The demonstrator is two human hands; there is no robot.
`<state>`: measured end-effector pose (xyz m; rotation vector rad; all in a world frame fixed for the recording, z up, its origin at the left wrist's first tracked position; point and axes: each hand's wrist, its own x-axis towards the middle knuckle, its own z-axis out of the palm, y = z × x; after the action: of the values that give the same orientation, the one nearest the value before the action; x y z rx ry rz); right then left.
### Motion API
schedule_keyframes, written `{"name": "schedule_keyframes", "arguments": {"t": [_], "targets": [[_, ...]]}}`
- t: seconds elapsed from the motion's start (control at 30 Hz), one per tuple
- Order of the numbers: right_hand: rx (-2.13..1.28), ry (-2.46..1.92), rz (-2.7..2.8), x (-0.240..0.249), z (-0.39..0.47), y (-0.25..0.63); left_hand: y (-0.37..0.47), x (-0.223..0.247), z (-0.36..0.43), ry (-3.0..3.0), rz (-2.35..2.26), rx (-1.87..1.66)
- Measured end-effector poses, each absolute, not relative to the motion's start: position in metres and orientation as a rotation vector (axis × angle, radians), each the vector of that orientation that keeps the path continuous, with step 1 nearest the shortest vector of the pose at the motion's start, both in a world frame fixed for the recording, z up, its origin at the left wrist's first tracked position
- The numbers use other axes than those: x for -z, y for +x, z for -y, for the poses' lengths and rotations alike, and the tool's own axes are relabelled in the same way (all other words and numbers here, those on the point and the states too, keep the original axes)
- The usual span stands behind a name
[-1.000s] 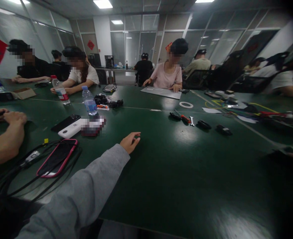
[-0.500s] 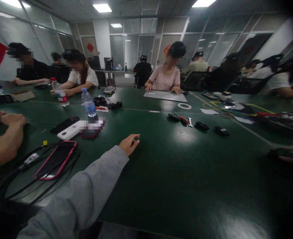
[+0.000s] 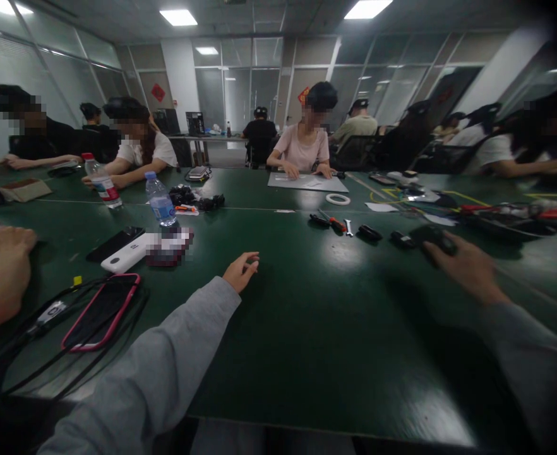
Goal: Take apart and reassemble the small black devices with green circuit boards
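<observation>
The right hand (image 3: 468,262) had entered, gripping a black object (image 3: 433,245); the left hand (image 3: 241,272), well left of it, lay loosely open; handling seemed one-handed.

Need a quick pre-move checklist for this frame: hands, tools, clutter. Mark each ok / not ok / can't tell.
1. Left hand unoccupied: ok, nothing seen in it.
2. Right hand gripping the black object: ok, fingers around it.
3. Black object lifted off the table: cannot tell, contact is unclear and the hand is blurred.
4. Wrench and screwdriver lying side by side: ok.
5. Cables gathered neatly: not ok, they lie loosely around the pink-edged phone.
6. Blue-capped bottle upright: ok.
</observation>
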<state>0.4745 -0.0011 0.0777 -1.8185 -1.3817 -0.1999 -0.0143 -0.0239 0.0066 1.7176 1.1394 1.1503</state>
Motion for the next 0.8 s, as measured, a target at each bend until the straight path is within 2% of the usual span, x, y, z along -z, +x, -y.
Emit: {"name": "schedule_keyframes", "arguments": {"t": [0.1, 0.23, 0.33, 0.5, 0.67, 0.8], "targets": [[0.085, -1.621, 1.502, -0.058, -0.006, 0.371, -0.004, -0.01, 0.025, 1.273, -1.022, -1.158], [-0.071, -1.389, 1.717, -0.032, 0.026, 0.207, 0.012, -0.01, 0.03, 0.841, -0.917, -1.153], [-0.114, -1.248, 2.01, -0.02, 0.06, 0.14, 0.016, -0.009, 0.031, 0.684, -0.915, -1.326], [-0.444, -0.961, 2.05, -0.014, 0.079, 0.135, 0.006, -0.014, 0.025, 0.574, -0.92, -1.39], [-0.886, -0.891, 1.747, -0.013, 0.069, 0.143, 0.004, -0.019, 0.024, 0.57, -0.858, -1.392], [-1.115, -0.852, 1.555, -0.01, 0.066, 0.141, 0.004, -0.021, 0.027, 0.615, -0.768, -1.301]]}}
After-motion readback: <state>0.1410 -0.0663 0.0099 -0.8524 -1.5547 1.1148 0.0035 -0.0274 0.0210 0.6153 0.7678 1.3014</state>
